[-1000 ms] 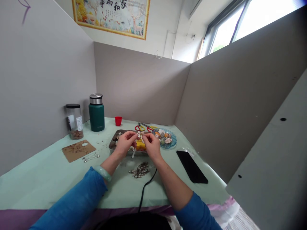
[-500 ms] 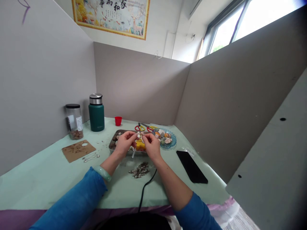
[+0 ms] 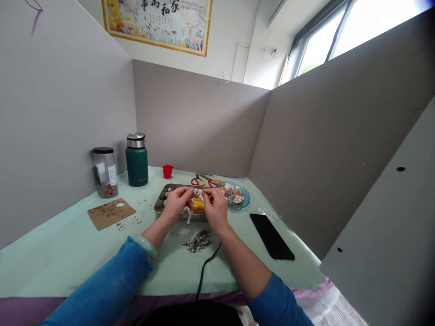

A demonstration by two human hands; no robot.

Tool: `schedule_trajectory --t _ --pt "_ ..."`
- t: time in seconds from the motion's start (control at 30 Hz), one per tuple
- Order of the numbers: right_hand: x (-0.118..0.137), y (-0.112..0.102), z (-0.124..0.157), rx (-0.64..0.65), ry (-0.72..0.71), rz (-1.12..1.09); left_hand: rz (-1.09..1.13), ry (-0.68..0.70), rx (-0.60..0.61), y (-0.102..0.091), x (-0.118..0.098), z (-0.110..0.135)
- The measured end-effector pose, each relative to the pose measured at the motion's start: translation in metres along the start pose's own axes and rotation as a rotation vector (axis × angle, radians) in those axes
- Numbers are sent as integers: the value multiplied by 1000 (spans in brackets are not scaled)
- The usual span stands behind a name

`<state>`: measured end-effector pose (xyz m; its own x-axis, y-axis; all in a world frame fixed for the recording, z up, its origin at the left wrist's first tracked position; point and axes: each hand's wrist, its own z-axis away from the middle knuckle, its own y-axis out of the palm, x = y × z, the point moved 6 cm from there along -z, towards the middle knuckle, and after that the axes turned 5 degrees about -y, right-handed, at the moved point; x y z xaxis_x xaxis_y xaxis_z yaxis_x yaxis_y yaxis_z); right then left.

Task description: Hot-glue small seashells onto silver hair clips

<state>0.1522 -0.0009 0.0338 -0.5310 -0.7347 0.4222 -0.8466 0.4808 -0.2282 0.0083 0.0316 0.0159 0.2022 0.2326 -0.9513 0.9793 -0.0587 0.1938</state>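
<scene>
shifted slightly leftward, the right hand [image 3: 216, 209] is met by the left hand [image 3: 176, 204], fingers [image 3: 208, 194] pinched on a small piece [image 3: 198, 192]; the green surface [image 3: 68, 253] is enclosed by grey partitions [image 3: 190, 122].

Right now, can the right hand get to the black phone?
Probably yes. The phone lies flat just right of the right hand, with bare tablecloth between, though it and the left hand pinch a small piece.

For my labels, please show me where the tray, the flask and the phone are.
tray [image 3: 158, 205], head view, on its left rim.
flask [image 3: 136, 166], head view, on its green body.
phone [image 3: 272, 236], head view, on the middle of its dark face.
</scene>
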Motion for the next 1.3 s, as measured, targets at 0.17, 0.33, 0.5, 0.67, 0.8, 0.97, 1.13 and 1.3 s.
schedule_trajectory --t 0.17,0.33,0.5,0.67,0.8,0.97,1.13,1.3 --pt "1 0 1 19 -54 31 12 3 -14 -1 -1 0" --pt "4 -3 -1 39 -98 41 1 19 -25 -3 -1 -1" --pt "4 -5 -2 59 -159 115 -7 35 -26 -3 -1 -1" --pt "2 -7 -3 57 -197 156 -8 47 -22 -3 -2 0" --pt "1 -9 -4 64 -204 160 -13 49 -17 -3 -3 1" --pt "1 -10 -4 68 -217 157 -14 62 2 -3 -4 1" --pt "-1 -10 -4 79 -204 148 -30 68 21 -1 -5 1" --pt "0 -10 -5 76 -182 127 -33 53 25 -1 -4 0"
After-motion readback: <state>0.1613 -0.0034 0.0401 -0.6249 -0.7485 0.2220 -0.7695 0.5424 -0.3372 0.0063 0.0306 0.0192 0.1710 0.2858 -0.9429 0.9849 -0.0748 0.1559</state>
